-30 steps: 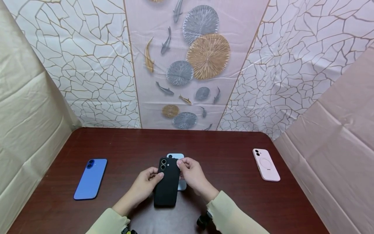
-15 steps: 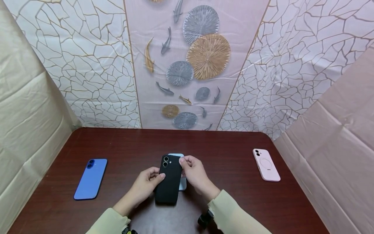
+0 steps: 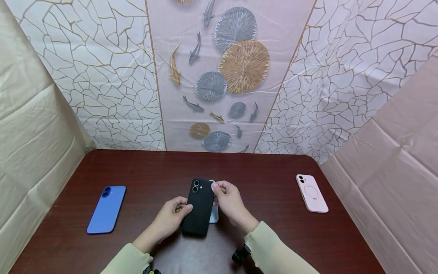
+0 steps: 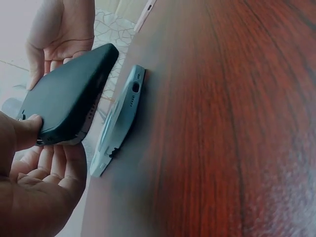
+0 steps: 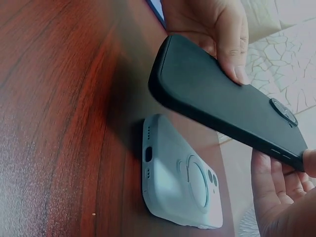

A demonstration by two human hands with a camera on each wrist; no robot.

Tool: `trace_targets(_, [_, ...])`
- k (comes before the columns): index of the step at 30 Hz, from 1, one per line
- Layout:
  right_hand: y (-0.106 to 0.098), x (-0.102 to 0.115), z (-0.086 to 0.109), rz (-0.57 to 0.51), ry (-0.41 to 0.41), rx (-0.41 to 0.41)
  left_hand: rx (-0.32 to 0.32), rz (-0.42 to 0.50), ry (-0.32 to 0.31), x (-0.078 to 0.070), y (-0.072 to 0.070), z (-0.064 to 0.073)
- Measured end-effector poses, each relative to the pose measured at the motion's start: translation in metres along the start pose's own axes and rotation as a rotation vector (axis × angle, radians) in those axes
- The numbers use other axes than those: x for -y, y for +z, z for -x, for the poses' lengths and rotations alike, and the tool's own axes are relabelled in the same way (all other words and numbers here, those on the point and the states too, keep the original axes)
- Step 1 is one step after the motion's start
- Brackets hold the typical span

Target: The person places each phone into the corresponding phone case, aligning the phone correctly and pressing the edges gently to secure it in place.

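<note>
Black-cased phone: my left hand and right hand pinch it, seemingly steadying; any shift wants matched grips

Head view: beneath the black phone, the pale blue phone is largely hidden, as is part of the left grip. Wrist views: beyond the black phone, the pink phone (left wrist) and the blue phone (right wrist) are each cut off at the top edge.
</note>
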State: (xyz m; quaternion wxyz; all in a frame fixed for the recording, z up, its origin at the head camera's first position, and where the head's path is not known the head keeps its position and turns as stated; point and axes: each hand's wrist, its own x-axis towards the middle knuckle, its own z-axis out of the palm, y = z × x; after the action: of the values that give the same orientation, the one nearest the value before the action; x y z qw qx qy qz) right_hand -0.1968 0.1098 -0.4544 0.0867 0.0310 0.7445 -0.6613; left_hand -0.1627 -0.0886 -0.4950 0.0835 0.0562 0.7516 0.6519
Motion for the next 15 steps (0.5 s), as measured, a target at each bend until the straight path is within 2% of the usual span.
trace_targets(7, [0.0002, 0.0008, 0.0000, 0.000, -0.015, -0.032, 0.028, 0.029, -0.013, -0.0001, -0.0025, -0.0008])
trace_targets(15, [-0.0014, 0.0027, -0.0025, -0.042, -0.012, -0.062, 0.134, 0.011, -0.048, 0.0014, -0.0070, 0.0022])
